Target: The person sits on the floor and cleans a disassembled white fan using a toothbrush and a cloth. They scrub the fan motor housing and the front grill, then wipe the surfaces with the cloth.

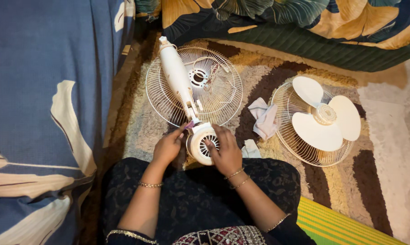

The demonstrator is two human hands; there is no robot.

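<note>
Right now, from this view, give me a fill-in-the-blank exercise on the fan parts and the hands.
1. The right hand rests on the fan's round white ____ housing.
2. The blade piece on the right has ____ blades.
3. It lies on a wire ____.
4. A crumpled ____ lies between the two grilles, while the left hand touches the fan's neck.

Missing words: motor; three; grille; cloth

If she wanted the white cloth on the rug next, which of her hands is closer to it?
Probably the right hand. It rests on the fan motor, on the side of the white cloth. The left hand sits on the motor's far side, holding a small purple tool.
</note>
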